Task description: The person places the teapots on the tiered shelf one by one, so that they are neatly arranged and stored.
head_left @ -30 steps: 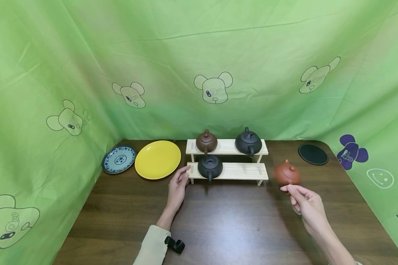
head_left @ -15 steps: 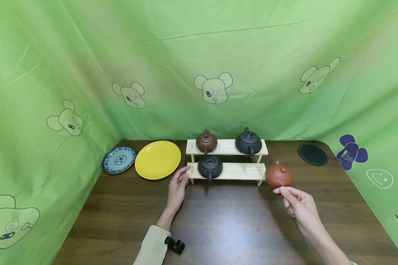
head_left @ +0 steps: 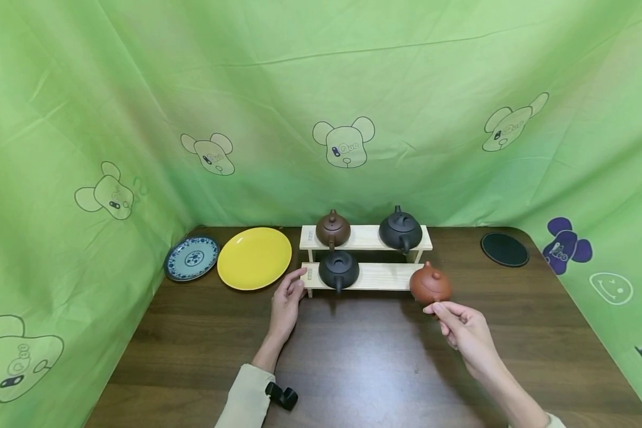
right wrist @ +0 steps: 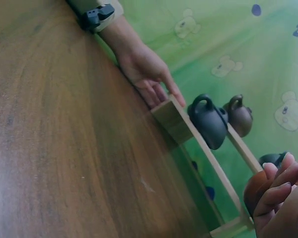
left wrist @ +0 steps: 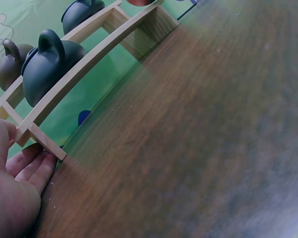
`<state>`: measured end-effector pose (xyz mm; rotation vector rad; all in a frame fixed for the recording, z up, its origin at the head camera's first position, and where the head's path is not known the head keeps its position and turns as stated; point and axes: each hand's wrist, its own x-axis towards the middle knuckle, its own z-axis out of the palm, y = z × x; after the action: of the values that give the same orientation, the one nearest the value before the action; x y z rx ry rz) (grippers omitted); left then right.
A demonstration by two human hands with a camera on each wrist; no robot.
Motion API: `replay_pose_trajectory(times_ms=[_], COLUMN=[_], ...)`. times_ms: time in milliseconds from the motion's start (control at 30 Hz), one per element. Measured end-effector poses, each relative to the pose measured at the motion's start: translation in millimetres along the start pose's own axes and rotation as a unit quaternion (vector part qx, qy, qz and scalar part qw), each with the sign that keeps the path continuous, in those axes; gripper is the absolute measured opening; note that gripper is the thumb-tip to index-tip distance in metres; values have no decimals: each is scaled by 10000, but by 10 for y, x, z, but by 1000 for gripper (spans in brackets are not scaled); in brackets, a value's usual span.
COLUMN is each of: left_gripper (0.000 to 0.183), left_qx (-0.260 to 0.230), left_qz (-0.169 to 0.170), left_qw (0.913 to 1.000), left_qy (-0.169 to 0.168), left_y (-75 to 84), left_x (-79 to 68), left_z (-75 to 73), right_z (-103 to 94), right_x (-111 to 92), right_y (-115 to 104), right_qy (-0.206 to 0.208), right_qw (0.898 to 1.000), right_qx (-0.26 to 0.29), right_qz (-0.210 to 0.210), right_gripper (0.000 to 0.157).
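Note:
My right hand [head_left: 469, 337] pinches a reddish-orange clay teapot [head_left: 430, 284] at its near side. The pot overlaps the right end of a two-step wooden stand's lower shelf [head_left: 382, 276]; whether it touches is unclear. In the right wrist view my fingers partly hide this teapot [right wrist: 256, 187]. My left hand [head_left: 286, 306] touches the stand's left end. The left wrist view shows its fingers [left wrist: 37, 168] extended beside the stand's leg [left wrist: 47, 141]. A black teapot [head_left: 339, 270] sits at the lower shelf's left.
On the upper shelf [head_left: 365, 236] stand a brown teapot [head_left: 333, 230] and a larger black teapot [head_left: 400, 232]. A yellow plate [head_left: 254, 258] and a blue patterned plate [head_left: 192, 258] lie left. A dark round coaster [head_left: 505, 249] lies right. Green cloth [head_left: 278, 83] surrounds the wooden table [head_left: 353, 368].
My right hand has carried the reddish-orange teapot leftward, from beside the stand to over the lower shelf's right end. My left hand has stayed at the stand's left end.

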<state>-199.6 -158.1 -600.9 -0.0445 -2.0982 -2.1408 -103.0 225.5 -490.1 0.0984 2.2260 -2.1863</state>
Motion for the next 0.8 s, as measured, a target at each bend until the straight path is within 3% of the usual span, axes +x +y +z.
replay_pose_trajectory(times_ms=[800], left_gripper=[29], left_qx=[2], left_qz=[133], left_qw=[9999], left_qy=[60], left_y=[-52], left_x=[8], left_z=[-4], right_z=[344], right_x=[125], right_y=[12], right_qy=[-159], right_qw=[9996], right_qx=[-183], right_qz=[-109], right_gripper=[31])
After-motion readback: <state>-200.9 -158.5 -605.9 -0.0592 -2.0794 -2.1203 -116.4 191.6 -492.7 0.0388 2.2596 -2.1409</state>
